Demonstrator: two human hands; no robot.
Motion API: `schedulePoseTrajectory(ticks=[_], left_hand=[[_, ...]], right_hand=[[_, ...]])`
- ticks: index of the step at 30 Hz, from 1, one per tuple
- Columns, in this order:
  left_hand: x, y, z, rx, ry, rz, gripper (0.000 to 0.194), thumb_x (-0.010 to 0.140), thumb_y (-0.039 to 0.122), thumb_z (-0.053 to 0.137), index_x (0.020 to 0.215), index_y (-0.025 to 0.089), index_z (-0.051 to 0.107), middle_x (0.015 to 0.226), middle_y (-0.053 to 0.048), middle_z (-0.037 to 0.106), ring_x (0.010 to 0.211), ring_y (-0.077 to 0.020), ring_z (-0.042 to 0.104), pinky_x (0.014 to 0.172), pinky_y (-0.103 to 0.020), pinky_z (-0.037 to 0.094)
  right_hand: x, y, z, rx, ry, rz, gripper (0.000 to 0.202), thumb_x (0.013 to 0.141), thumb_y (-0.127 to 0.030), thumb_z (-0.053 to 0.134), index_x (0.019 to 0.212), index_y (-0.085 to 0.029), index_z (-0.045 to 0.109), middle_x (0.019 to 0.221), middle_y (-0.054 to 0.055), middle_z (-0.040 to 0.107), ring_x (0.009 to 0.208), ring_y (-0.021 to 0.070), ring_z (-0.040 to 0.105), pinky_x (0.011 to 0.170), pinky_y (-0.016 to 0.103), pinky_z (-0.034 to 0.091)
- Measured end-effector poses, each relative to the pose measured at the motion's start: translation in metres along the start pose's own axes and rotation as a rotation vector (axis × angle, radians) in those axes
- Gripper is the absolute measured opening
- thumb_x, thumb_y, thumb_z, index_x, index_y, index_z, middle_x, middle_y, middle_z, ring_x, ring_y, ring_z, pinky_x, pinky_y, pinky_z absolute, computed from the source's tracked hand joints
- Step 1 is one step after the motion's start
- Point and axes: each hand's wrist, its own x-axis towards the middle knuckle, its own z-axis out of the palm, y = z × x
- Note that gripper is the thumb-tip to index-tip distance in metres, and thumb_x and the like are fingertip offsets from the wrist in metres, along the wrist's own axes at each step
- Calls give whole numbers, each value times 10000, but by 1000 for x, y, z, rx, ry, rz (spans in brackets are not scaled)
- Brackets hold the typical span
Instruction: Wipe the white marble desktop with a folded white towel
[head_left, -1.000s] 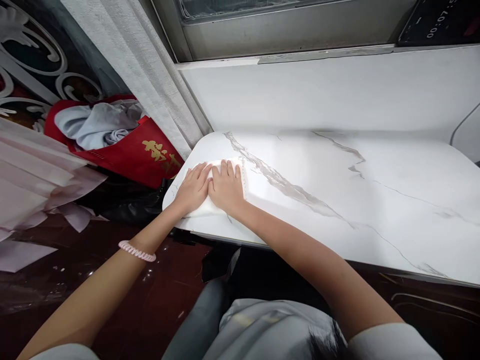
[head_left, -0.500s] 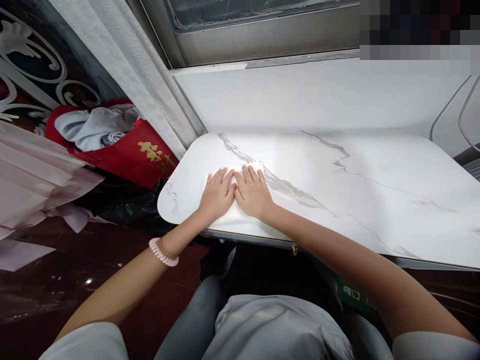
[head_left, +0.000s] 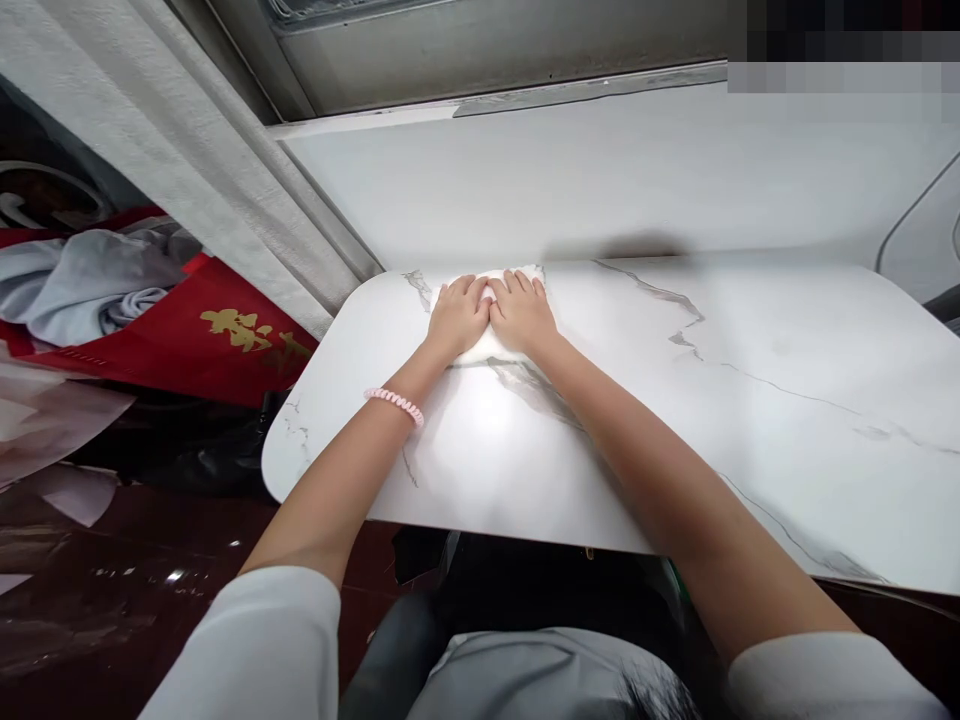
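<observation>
A folded white cloth (head_left: 480, 350) lies flat on the white marble-patterned table (head_left: 637, 400), close to its back edge. My left hand (head_left: 459, 318) presses on the left part of the cloth, palm down with fingers stretched forward. Beside it, my right hand (head_left: 519, 312) lies flat on the cloth's right part, fingers also extended. The thumbs of both hands meet or nearly meet in the middle. A pink coiled band (head_left: 395, 404) is around my left wrist.
Behind the table rises a white panel (head_left: 600, 180) beneath a metal window frame (head_left: 487, 50). A pale curtain (head_left: 202, 150) hangs at the back left. Left of the table is a red bag (head_left: 232, 330) with grey cloth inside. A cable (head_left: 911, 205) runs at the right.
Both hands and the cloth have moved forward across the table, from near the front edge towards the back. The camera view has shifted too.
</observation>
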Motion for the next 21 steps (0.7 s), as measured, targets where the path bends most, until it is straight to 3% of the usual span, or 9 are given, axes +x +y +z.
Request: schedulePoseTrajectory(ticks=[6, 10, 15, 21], left_hand=[[47, 21, 15, 6, 7, 41, 464, 976, 229, 333, 1403, 157, 499, 1473, -133, 509, 1383, -262, 432, 1197, -469, 252], [58, 36, 21, 25, 4, 39, 467, 985, 232, 323, 1413, 152, 494, 1489, -133, 496, 1397, -261, 419, 1206, -470, 236], [45, 49, 24, 23, -8, 11, 492, 1000, 259, 316, 1459, 146, 451, 1547, -133, 436, 1456, -260, 347, 1222, -480, 202], [9, 73, 21, 30, -22, -1, 503, 1005, 273, 321, 1473, 133, 441, 1558, -142, 422, 1463, -262, 340, 1230, -473, 188]], right_hand=[[27, 40, -8, -19, 43, 29, 509, 969, -180, 288, 1435, -104, 478, 1551, 165, 419, 1458, 298, 319, 1191, 497, 199], [28, 57, -13, -37, 52, 53, 507, 974, -183, 276, 1433, -115, 479, 1539, 147, 438, 1447, 285, 332, 1189, 473, 207], [12, 61, -19, -41, 32, 55, 512, 975, -181, 278, 1443, -121, 476, 1570, 141, 403, 1465, 272, 306, 1199, 464, 193], [-26, 62, -25, -54, 27, 48, 509, 978, -195, 282, 1447, -134, 469, 1576, 147, 401, 1467, 276, 319, 1180, 516, 228]])
